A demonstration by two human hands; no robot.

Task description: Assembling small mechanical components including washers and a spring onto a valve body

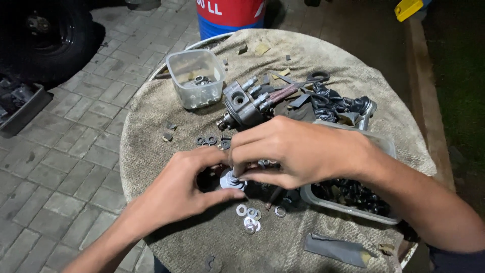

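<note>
My left hand (184,187) and my right hand (293,149) meet over the middle of a round cloth-covered table (151,131). Both pinch a small grey metal part (233,180) with a stubby stem, held between thumbs and fingertips. Several silver washers (251,220) lie on the cloth just below the hands. Dark rings (209,140) lie above them. A grey metal pump body (245,106) with ports sits behind my right hand.
A clear plastic tub (196,78) with small parts stands at the back left. Another clear tray (353,199) of dark parts sits under my right forearm. Black plastic (333,103) and a grey scrap (338,248) lie nearby. A blue-red drum (230,15) stands beyond; paving surrounds the table.
</note>
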